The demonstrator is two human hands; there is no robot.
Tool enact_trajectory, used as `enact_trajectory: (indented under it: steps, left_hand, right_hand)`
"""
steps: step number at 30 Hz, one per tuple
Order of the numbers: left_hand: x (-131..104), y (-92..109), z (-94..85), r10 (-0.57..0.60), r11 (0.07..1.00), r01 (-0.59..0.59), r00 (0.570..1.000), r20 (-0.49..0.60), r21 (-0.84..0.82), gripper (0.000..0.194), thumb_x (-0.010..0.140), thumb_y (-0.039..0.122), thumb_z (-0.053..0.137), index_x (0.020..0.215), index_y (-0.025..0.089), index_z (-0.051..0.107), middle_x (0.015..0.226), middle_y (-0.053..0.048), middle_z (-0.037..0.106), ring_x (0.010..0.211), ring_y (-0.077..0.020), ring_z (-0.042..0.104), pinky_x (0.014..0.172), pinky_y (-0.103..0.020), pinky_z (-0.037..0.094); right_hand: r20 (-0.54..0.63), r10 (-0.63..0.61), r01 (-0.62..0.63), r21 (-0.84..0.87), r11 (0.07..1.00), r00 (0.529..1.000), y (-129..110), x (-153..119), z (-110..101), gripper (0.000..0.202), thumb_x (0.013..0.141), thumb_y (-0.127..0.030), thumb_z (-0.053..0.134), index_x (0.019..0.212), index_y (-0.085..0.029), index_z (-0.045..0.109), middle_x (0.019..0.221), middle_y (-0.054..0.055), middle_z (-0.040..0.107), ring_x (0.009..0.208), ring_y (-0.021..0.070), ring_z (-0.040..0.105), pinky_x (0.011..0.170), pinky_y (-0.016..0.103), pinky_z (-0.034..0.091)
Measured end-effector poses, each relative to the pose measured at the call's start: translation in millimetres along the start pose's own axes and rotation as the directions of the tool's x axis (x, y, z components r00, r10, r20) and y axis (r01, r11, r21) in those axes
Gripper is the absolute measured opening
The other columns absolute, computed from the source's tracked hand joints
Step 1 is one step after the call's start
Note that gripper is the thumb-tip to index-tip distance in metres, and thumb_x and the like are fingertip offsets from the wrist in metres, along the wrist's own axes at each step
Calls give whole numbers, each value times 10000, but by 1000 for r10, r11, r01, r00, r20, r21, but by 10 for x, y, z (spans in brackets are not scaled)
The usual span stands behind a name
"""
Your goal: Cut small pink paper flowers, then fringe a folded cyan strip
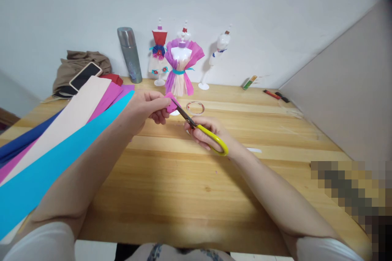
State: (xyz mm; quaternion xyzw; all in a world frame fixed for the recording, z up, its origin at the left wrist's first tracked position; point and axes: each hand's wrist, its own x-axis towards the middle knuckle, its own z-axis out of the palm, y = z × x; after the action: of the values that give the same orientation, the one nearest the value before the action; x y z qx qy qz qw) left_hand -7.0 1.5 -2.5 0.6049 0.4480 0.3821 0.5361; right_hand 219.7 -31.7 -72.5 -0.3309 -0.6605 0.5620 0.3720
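Left of the scissors [225, 147], cyan paper [61, 167] leaves the frame; the left hand [148, 106] partly hides a pink scrap [172, 97]. Behind them, a dress [170, 83] mostly hides one mannequin [184, 30]. Right of them, pixelation masks a dark shape [346, 189].

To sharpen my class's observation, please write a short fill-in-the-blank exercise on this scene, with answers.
1. The right hand holds scissors with ____ handles.
2. The small pink piece is held in the ____ hand.
3. In the picture, the red-topped mannequin stands to the ____ of the thermos flask.

Answers: yellow; left; right.
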Motion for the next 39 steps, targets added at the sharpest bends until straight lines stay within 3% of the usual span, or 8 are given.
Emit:
enact_trajectory:
  steps: [4,9,11,14,18,30,39]
  left_hand:
    - [41,-37,-8,5,999,-5,1000,-9,-36,309,830,370,718,612,153,687,577,-39,663,470,-111,597,469,-218,429]
    - [111,-37,-42,-82,992,84,996,20,-95,666,975,665,438,606,159,666,589,-72,664,447,-128,612,454,-240,444]
    - [103,-29,-45,-74,994,76,997,23,-72,610,947,641,514,611,156,672,581,-63,661,449,-122,607,455,-235,441]
    - [52,-21,-23,-5,1000,5,1000,8,-31,353,806,444,757,629,146,690,573,-34,664,465,-109,598,470,-220,444]
    - [-11,-13,26,41,999,-43,998,-43,-33,196,686,270,815,605,142,690,542,-3,657,457,-83,579,462,-192,423]
    - [54,-84,40,32,999,-32,999,-18,-27,156,680,268,746,588,156,687,535,-7,662,432,-99,575,441,-208,446]
    - [16,-73,94,17,998,-18,1000,-13,-65,182,653,299,763,583,152,682,520,0,655,422,-93,574,430,-196,419]
  right_hand:
    - [-4,5,-5,0,1000,1000,2,4,9,488,873,-659,693,974,-189,613,582,-83,449,402,63,341,368,224,248]
    - [-8,7,-7,-7,1000,1000,1,13,11,487,860,-646,718,970,-183,612,589,-85,457,393,57,347,369,224,249]
    - [-6,8,-8,-6,1000,1000,2,13,10,471,864,-631,723,976,-186,614,587,-87,459,391,57,349,370,223,250]
    - [-8,6,-7,-4,1000,1000,2,11,9,454,863,-611,736,972,-187,617,586,-86,464,396,56,349,371,220,256]
    - [-6,0,0,1,1000,1000,0,11,13,457,863,-611,735,961,-181,616,593,-85,470,396,49,348,369,214,261]
    - [16,-20,19,32,999,1000,15,23,18,505,872,-661,698,981,-180,591,599,-89,446,395,46,360,378,200,260]
    - [35,-59,58,17,998,998,25,26,-1,437,907,-595,698,991,-182,582,621,-93,432,417,41,362,397,190,282]
